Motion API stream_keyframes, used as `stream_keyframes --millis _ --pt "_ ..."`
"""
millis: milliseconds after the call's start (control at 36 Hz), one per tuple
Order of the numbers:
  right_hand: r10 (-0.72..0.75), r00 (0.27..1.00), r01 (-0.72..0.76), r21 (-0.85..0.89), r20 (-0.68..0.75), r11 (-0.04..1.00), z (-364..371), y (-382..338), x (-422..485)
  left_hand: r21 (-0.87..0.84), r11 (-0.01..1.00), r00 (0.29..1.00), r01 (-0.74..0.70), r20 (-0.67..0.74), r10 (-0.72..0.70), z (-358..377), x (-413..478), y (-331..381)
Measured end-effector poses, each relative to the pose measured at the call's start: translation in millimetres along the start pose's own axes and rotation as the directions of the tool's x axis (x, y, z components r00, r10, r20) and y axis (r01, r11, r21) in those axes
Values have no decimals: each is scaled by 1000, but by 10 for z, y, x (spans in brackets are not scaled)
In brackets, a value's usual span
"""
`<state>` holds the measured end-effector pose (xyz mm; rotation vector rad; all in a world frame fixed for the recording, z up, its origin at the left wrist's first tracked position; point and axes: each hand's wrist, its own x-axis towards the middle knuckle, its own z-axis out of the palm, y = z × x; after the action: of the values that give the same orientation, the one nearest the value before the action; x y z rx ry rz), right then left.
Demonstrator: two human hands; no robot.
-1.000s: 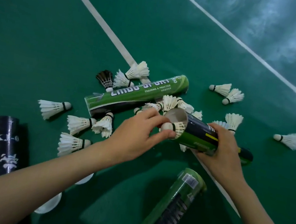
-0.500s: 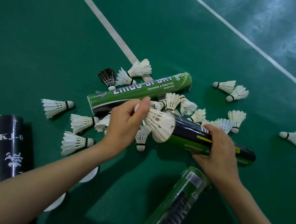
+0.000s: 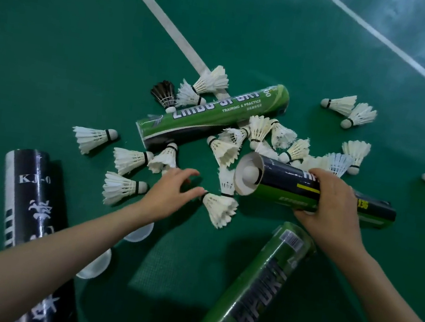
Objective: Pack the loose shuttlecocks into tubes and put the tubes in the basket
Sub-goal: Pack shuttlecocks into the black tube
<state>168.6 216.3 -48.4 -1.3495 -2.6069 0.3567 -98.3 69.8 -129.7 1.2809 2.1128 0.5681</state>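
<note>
Green court flooring, crossed by a white line, is strewn with loose white shuttlecocks as a person works over them with bare hands. The right hand grips a dark blue-and-green tube held almost level just over the floor. Fingers and thumb are wrapped round its middle, and its open mouth is turned toward the left hand. A white cork base shows inside that mouth. The left hand reaches in low over the floor, fingers bent and apart, holding nothing. One fingertip is at the cork end of the nearest shuttlecock, which lies on its side just below the tube's mouth; whether skin meets cork cannot be told from here. Beyond the hands, a green tube lies across the pile, with a single black shuttlecock against its far side. A second green tube lies closer to the person, between the two forearms. A black tube lies at far left, partly under the left forearm, and clear lids peek out from beneath that arm.
</note>
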Motion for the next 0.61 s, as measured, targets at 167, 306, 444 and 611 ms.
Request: stream_keyframes --millis 167,306,444,611 --pt "-23 995 33 -103 101 994 79 -33 -29 297 942 987 -159 41 154 -235 -148 -161" --pt "-31 987 54 -143 157 988 127 -61 -71 631 727 863 -270 494 -108 -557 -160 -156" --pt "-60 987 82 -148 148 986 164 -61 -88 774 511 848 -373 509 -152 -463 -293 -216" --pt "-63 988 82 -134 141 988 164 -81 -88 627 695 893 -352 448 48 -453 -192 -220"
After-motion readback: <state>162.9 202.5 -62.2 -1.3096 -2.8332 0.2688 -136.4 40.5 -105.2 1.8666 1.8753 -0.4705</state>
